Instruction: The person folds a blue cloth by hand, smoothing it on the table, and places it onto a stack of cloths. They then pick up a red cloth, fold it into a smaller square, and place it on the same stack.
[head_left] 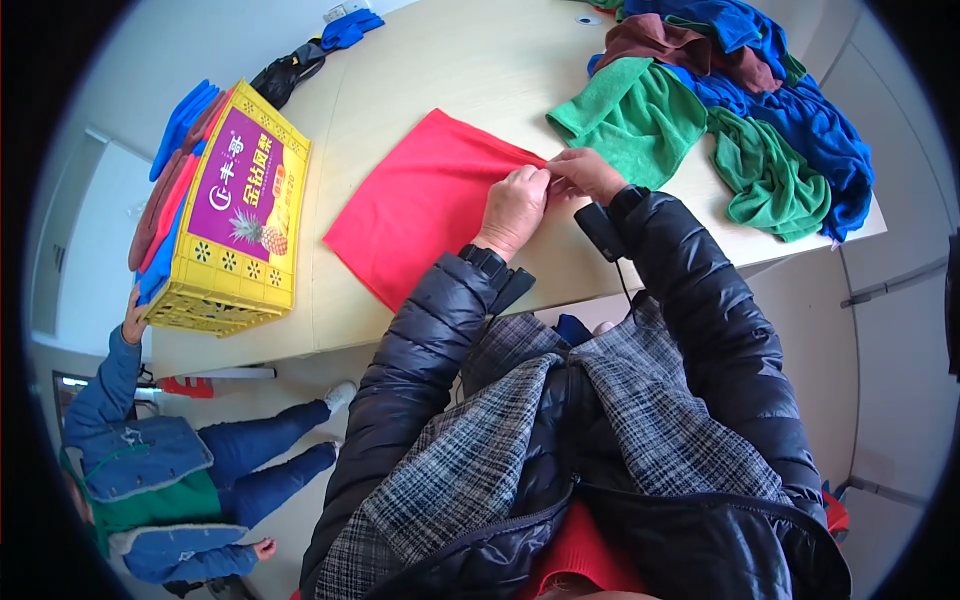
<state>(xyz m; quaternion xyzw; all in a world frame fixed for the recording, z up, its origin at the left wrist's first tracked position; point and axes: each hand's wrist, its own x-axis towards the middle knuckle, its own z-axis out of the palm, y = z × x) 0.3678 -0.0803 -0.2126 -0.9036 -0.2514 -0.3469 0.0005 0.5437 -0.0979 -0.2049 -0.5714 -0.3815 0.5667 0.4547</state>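
A red cloth lies spread on the pale table, its right-hand corner gathered up between my two hands. My left hand is closed on that corner, knuckles up. Against it, my right hand pinches the same edge with its fingertips. The exact grip of the fingers is partly hidden where the hands meet. Just beyond my right hand lies a crumpled green towel.
A yellow plastic crate with folded blue, red and brown cloths stands at the left. Another person's hand touches it. Heaped blue towels and a second green towel cover the right side. Black bag lies far left.
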